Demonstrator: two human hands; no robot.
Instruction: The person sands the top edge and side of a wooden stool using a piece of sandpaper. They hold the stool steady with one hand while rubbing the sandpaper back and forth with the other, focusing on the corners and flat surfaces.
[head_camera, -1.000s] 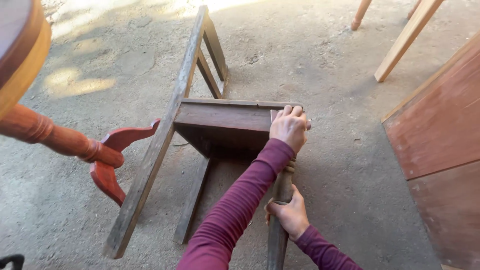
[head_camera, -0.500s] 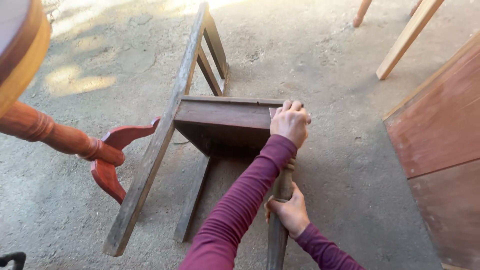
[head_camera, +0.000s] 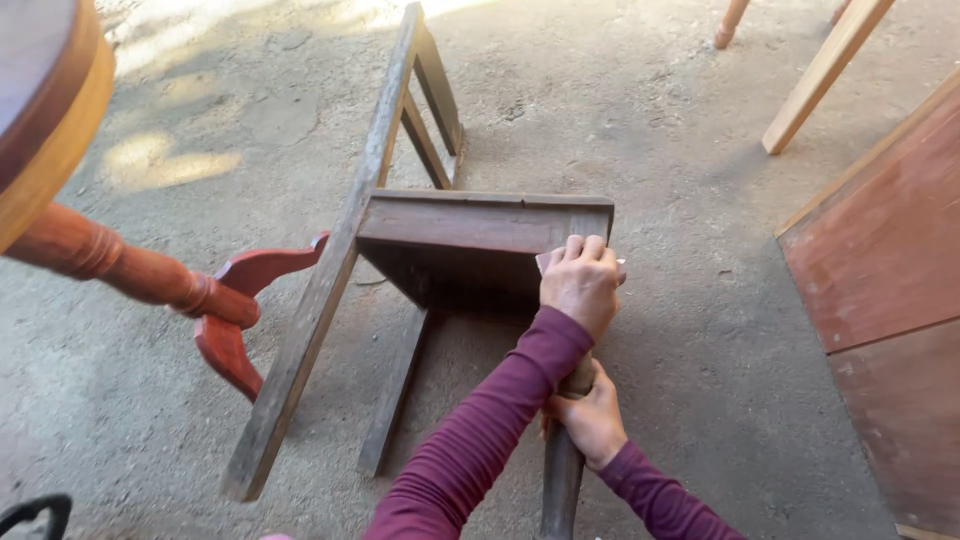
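A weathered dark wooden chair frame (head_camera: 470, 225) lies tipped on the concrete floor, its long back rails reaching away from me. My left hand (head_camera: 580, 285), in a purple sleeve, presses a small pale sheet (head_camera: 545, 262) against the near right corner of the seat frame, where a leg joins it. Only the edges of the sheet show under the fingers. Just below, my right hand (head_camera: 597, 420) is wrapped around that chair leg (head_camera: 562, 480), which runs toward me.
A red-brown turned table leg with a curved foot (head_camera: 225, 310) juts in from the left under a round tabletop (head_camera: 45, 110). A reddish board (head_camera: 890, 270) lies at the right. Pale wooden legs (head_camera: 820, 75) stand at the top right.
My left hand with the sheet has slid a little toward me along the corner of the seat frame. My right hand keeps its grip on the leg.
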